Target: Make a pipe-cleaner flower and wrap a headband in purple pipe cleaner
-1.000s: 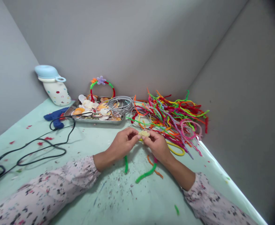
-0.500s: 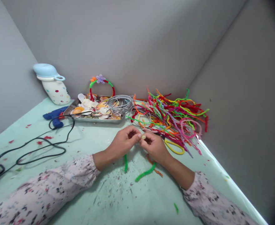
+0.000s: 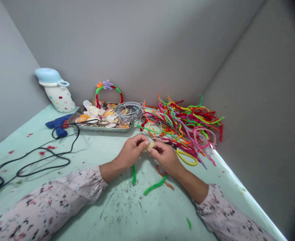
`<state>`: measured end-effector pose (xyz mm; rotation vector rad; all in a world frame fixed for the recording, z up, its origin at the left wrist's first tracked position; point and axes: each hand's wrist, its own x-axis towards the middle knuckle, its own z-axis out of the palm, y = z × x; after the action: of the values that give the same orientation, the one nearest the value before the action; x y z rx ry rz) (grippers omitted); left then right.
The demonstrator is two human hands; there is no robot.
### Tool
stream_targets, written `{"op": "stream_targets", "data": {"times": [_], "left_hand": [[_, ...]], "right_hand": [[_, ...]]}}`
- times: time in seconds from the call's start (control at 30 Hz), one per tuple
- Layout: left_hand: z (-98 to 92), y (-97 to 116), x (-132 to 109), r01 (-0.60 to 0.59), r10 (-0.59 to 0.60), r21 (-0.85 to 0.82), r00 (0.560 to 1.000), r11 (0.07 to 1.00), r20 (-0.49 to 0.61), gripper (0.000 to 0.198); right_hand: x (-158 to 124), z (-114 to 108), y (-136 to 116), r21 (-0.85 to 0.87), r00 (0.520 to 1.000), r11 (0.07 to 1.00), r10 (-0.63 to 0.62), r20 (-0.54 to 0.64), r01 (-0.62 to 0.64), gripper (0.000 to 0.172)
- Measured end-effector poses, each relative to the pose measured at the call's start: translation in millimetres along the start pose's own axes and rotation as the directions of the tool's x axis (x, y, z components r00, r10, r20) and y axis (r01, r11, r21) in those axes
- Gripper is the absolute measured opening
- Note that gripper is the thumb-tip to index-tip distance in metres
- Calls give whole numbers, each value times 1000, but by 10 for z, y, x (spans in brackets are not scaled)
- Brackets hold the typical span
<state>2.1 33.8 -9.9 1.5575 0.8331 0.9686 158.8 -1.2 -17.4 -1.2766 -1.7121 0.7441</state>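
My left hand [image 3: 132,153] and my right hand [image 3: 164,156] meet over the pale green table [image 3: 92,157], fingers pinched together on a small pale yellow piece [image 3: 150,145] held between them. Only a sliver of that piece shows between the fingertips. A green pipe cleaner [image 3: 133,174] hangs down below my left hand, and another green one [image 3: 154,185] lies under my right wrist beside an orange one [image 3: 166,180]. A yellow loop [image 3: 187,158] lies just right of my right hand.
A heap of coloured pipe cleaners [image 3: 185,124] fills the back right corner. A metal tray [image 3: 104,126] of shells, grey wire coils [image 3: 128,112], a decorated hoop [image 3: 108,88], a blue glue gun [image 3: 57,124] with black cable [image 3: 42,157], and a spotted jug [image 3: 55,90] stand behind.
The pale piece was spread out and plainly seen a second ago; now my fingers have closed tighter round it and most of it is hidden. Both hands stay in the same spot.
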Motion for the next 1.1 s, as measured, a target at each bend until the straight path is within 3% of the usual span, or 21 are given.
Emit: {"op": "stream_targets", "data": {"times": [0.13, 0.33, 0.47, 0.77, 1.1], "left_hand": [[9, 8, -6, 10, -11, -23, 999, 1000, -36, 20], [-2, 20, -15, -10, 10, 0, 999, 1000, 37, 20], [0, 34, -13, 7, -8, 32, 1000, 999, 15, 18], [14, 29, -7, 58, -61, -104, 998, 993, -24, 19], [-4, 56, 26, 95, -93, -158, 995, 983, 20, 22]], "right_hand": [[-7, -5, -3, 4, 1000, 1000, -8, 12, 8, 14], [-16, 15, 24, -17, 999, 1000, 25, 23, -25, 17], [-26, 30, 21, -37, 1000, 999, 20, 22, -20, 16], [-15, 24, -24, 1, 1000, 1000, -5, 7, 5, 14], [-10, 21, 29, 80, 997, 994, 80, 6, -80, 16]]}}
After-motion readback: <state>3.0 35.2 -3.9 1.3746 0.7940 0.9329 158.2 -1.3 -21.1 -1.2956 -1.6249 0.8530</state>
